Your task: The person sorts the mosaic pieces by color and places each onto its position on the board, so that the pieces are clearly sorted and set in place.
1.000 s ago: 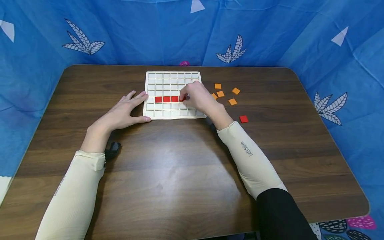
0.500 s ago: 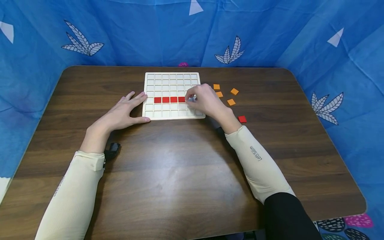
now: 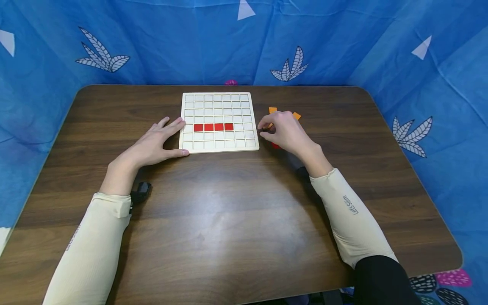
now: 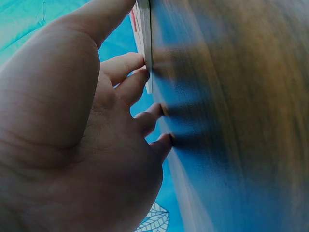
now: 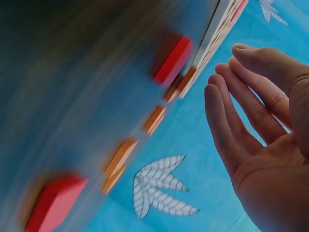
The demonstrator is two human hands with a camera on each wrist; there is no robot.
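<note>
Left hand (image 3: 150,142) splayed, touching board (image 3: 213,112); right hand (image 3: 286,132) empty, thumb and fingers parted, loose tiles (image 5: 59,202) near it.

Three views: one wide from above, two close in at the wrists.
The head view looks forward and down from above the near side, far enough back to take in most of the worktop (image 3: 213,220) and the blue cloth (image 3: 164,42) beyond. The left wrist view sits low and close to the left grip (image 3: 152,142), rolled so the worktop stands steeply at frame right, facing the white board's (image 3: 217,112) edge. The right wrist view, also low and tilted, looks past the right grip (image 3: 286,133) to red tiles (image 5: 173,60) and orange tiles (image 5: 154,120). Board and cloth appear in all three.
</note>
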